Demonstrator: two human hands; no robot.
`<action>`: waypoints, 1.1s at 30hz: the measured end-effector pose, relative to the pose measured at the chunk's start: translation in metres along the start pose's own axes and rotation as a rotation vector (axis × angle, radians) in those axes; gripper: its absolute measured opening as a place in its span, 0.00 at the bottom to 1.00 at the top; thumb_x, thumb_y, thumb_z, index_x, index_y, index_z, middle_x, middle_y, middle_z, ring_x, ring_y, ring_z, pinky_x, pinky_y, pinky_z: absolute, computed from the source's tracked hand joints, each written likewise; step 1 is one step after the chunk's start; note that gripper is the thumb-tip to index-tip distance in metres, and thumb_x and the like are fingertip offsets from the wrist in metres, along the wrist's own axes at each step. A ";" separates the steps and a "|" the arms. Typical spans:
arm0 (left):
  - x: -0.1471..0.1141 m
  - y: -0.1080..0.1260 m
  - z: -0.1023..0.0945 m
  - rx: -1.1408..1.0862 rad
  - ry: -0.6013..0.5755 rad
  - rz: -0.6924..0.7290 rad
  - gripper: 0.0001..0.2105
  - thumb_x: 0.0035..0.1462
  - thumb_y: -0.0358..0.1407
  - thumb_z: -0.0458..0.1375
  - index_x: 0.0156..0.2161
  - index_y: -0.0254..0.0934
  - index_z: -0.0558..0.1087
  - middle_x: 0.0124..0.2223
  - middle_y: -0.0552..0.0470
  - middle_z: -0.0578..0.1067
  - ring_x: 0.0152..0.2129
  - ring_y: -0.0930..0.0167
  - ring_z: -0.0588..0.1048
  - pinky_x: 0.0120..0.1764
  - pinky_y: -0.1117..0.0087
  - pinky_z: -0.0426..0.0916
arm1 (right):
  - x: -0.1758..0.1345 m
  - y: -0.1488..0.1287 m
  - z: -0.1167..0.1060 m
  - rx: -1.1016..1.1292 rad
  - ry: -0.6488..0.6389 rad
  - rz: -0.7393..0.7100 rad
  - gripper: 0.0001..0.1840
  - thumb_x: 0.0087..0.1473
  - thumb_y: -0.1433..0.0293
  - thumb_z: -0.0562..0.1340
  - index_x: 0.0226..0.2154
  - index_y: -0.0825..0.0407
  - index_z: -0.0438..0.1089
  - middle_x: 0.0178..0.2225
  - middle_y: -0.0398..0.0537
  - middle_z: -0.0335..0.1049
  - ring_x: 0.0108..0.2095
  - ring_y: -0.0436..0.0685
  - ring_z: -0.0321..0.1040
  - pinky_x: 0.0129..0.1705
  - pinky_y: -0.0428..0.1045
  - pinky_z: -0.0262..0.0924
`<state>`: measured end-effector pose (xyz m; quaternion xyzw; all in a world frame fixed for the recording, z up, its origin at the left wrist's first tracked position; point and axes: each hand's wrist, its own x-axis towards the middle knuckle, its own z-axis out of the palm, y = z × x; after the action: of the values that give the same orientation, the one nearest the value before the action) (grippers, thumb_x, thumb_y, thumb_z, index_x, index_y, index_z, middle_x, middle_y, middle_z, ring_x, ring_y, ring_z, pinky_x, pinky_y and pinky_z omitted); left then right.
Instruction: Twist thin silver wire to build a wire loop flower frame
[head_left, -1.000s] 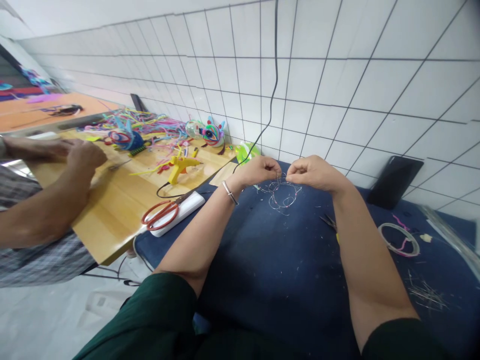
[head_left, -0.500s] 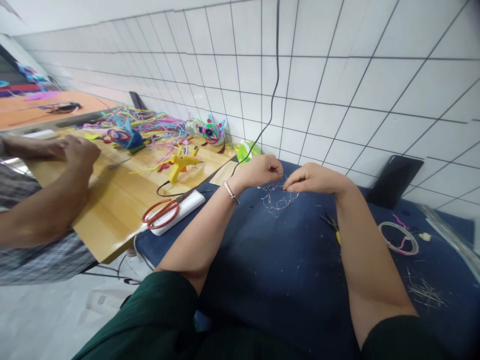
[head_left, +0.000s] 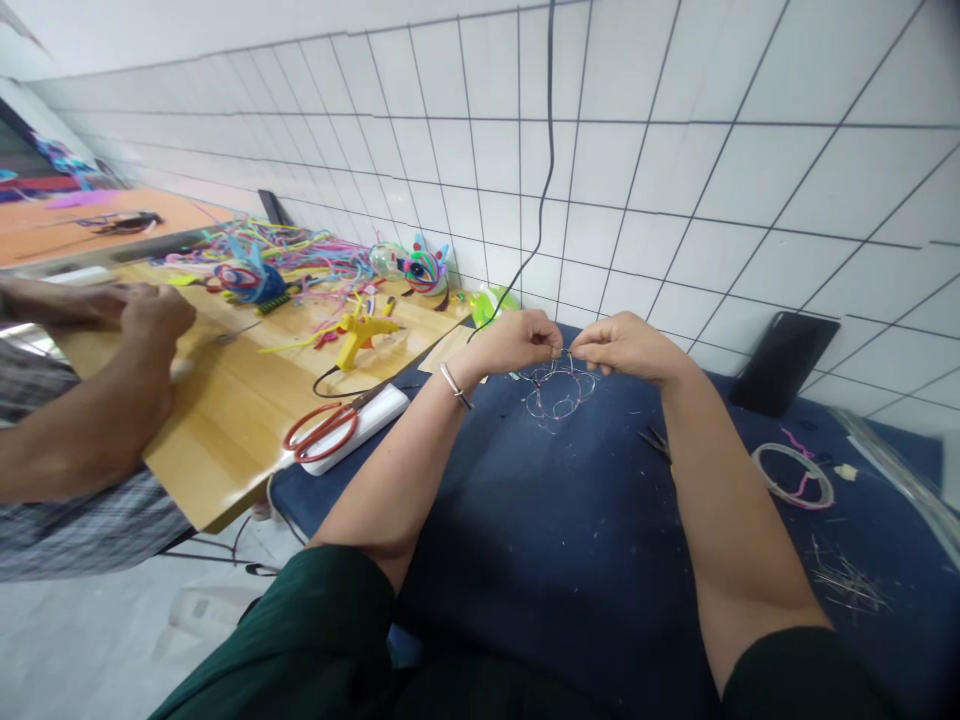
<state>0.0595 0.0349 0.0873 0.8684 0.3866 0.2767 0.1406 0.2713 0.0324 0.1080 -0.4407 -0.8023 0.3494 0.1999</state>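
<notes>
A thin wire bent into several loops [head_left: 556,404], with small pinkish specks along it, hangs or lies over the dark blue table cover [head_left: 517,540]. My left hand [head_left: 525,340], with a silver bracelet at the wrist, pinches the wire's upper end from the left. Facing it, my right hand [head_left: 619,345] has thumb and finger closed on the same wire, very near the left fingertips. The exact grip points are too small to make out. Pliers [head_left: 655,440] lie beside my right forearm, which partly hides them.
Orange-handled scissors [head_left: 322,432] rest on a white power strip [head_left: 360,428]. A yellow glue gun [head_left: 364,332] and colourful craft strips [head_left: 315,250] are on the wooden table, where another person's hands [head_left: 154,318] work. To the right are a phone [head_left: 786,362], coiled wire [head_left: 793,476] and loose pins or wire bits [head_left: 847,580].
My right hand has shifted slightly left and up, and its fingertips now sit closer to the left ones at the top of the wire. My right forearm covers more of the pliers.
</notes>
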 end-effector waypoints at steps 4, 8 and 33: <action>0.001 -0.001 0.003 -0.007 -0.005 0.012 0.07 0.50 0.31 0.56 0.33 0.37 0.76 0.32 0.52 0.75 0.29 0.75 0.71 0.34 0.72 0.65 | 0.004 0.003 0.004 0.009 -0.026 0.004 0.11 0.47 0.62 0.63 0.30 0.53 0.74 0.24 0.47 0.70 0.21 0.47 0.60 0.25 0.48 0.55; 0.002 -0.004 0.004 -0.045 0.004 0.000 0.06 0.50 0.32 0.57 0.33 0.36 0.76 0.33 0.51 0.74 0.30 0.75 0.71 0.34 0.72 0.65 | 0.006 0.005 0.007 0.047 -0.011 0.004 0.09 0.46 0.63 0.63 0.29 0.53 0.73 0.23 0.46 0.69 0.21 0.47 0.59 0.24 0.48 0.55; 0.004 -0.005 0.007 -0.095 0.113 0.120 0.04 0.51 0.30 0.59 0.31 0.37 0.77 0.39 0.49 0.75 0.38 0.72 0.72 0.44 0.68 0.66 | 0.014 0.020 0.008 0.273 0.007 0.017 0.11 0.46 0.61 0.64 0.28 0.51 0.71 0.20 0.41 0.62 0.19 0.45 0.53 0.19 0.46 0.49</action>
<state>0.0630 0.0412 0.0806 0.8655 0.3277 0.3510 0.1427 0.2702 0.0483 0.0884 -0.4174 -0.7428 0.4554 0.2581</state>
